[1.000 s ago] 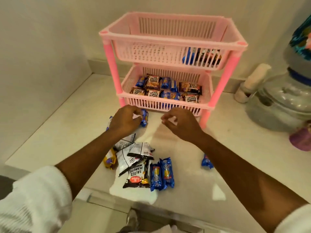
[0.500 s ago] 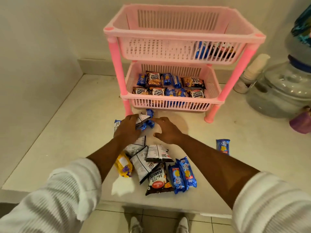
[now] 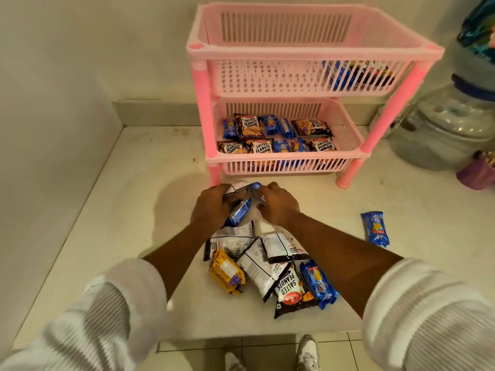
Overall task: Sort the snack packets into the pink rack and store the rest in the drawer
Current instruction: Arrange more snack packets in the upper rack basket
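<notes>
The pink two-tier rack (image 3: 316,52) stands at the back of the white counter (image 3: 139,199). Its lower basket (image 3: 351,159) holds several salted peanut and blue biscuit packets; a few packets show through the upper basket's right slats. Just in front of the rack, my left hand (image 3: 211,207) grips a small bunch of packets (image 3: 239,203), a black-and-white one and a blue one. My right hand (image 3: 276,203) closes on the same bunch from the right. Below my hands lies a pile of packets (image 3: 270,269). One blue biscuit packet (image 3: 375,228) lies alone to the right.
A large clear water jar (image 3: 444,121) stands right of the rack, with a purple cup (image 3: 476,172) before it. Walls close the left and back. The counter's front edge runs just below the pile, with tiled floor and shoes beneath.
Both hands have come together on the packets in front of the rack; a second earlier they were apart. The view has pulled back and tilted down.
</notes>
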Demonstrator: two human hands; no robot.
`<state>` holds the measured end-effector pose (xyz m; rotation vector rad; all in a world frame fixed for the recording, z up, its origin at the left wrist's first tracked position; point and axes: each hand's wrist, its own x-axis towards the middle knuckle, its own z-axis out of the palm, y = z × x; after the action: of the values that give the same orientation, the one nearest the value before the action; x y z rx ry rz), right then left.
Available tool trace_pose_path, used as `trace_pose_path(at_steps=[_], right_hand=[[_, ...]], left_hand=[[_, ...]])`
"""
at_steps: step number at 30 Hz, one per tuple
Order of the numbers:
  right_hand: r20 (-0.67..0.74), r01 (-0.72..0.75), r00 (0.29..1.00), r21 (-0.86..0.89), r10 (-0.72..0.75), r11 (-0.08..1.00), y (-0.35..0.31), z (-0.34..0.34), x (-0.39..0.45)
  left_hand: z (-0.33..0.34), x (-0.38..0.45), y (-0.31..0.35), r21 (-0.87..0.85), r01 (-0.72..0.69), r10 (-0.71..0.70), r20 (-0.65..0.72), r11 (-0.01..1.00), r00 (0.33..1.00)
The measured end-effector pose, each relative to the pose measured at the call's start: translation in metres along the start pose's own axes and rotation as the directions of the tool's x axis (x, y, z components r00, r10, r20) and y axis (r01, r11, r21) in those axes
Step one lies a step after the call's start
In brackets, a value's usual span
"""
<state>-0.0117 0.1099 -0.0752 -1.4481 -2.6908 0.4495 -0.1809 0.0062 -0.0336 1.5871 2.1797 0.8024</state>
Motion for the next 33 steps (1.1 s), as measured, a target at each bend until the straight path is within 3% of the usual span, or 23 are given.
trace_pose_path(at_steps=[8,13,16,20,22,25,27,30,33], right_hand=[[-0.06,-0.139,0.988,0.088,0.144,0.986,0.023,-0.009,-0.014],[-0.153,-0.131,0.963,0.454,0.222,0.881,0.026,-0.015,-0.029],[-0.196,-0.066,0.942,0.691,0.274,0.72,0.014,-0.028,-0.043],[-0.173,0.064,0.921,0.951,0.349,0.304,-0.005,-0.045,-0.057],[-0.189,0.123,0.904,0.974,0.384,0.188,-0.009,-0.057,-0.064],[-0.216,0.181,0.883,0.976,0.416,0.123,-0.011,-0.079,-0.077],[-0.243,0.222,0.873,0.97,0.423,0.1,-0.009,-0.093,-0.084],[-0.296,0.28,0.858,0.955,0.419,0.102,-0.005,-0.11,-0.091],[-0.336,0.316,0.858,0.942,0.39,0.116,0.001,-0.13,-0.093]], left_hand=[[-0.018,-0.004,0.003,-0.147,0.023,-0.035,-0.083,0.989,0.996],[-0.03,-0.009,0.013,-0.215,0.032,-0.064,-0.144,0.976,0.988],[-0.037,-0.01,0.027,-0.322,0.046,-0.099,-0.15,0.946,0.984],[-0.042,-0.014,0.056,-0.597,0.101,-0.202,-0.105,0.796,0.974],[-0.045,-0.014,0.073,-0.73,0.128,-0.231,-0.043,0.671,0.972],[-0.05,-0.013,0.094,-0.881,0.191,-0.218,0.103,0.434,0.971],[-0.052,-0.012,0.106,-0.923,0.19,-0.166,0.141,0.333,0.976],[-0.05,-0.013,0.123,-0.945,0.129,-0.126,0.095,0.3,0.987],[-0.051,-0.012,0.141,-0.954,0.028,-0.189,-0.031,0.299,0.981]])
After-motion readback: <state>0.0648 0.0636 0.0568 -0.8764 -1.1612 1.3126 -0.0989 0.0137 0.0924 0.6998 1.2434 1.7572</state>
